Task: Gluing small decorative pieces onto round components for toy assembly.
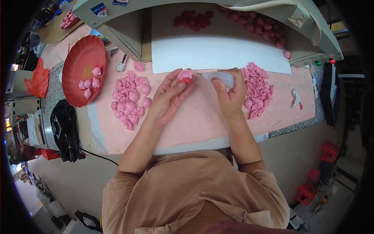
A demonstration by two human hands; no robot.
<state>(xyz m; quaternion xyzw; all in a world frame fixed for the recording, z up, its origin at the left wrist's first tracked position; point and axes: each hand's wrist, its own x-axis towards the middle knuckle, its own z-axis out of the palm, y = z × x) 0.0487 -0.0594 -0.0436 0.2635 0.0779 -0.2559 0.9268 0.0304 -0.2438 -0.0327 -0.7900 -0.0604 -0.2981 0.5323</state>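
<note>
Between the fingertips of my left hand (pixel 168 97) is a small pink flower piece (pixel 186 73) with a red part on its underside. My right hand (pixel 231 93) is wrapped round a translucent squeeze bottle (pixel 223 78), tilted on its side. The bottle's thin nozzle points left, close to the flower piece; whether they touch I cannot tell. Left of my left hand lies a group of pink balls (pixel 134 96) and ruffled pink pieces (pixel 129 76). A denser pile of ruffled pink petal pieces (pixel 257 87) sits just right of my right hand.
A grey cabinet (pixel 120 37) arches over a white sheet (pixel 202 58), with red pieces (pixel 193 20) and pink balls (pixel 265 26) inside. At left are a red scalloped tray (pixel 74 58) holding pink balls, a small brush bottle (pixel 122 64) and a black bag (pixel 66 130).
</note>
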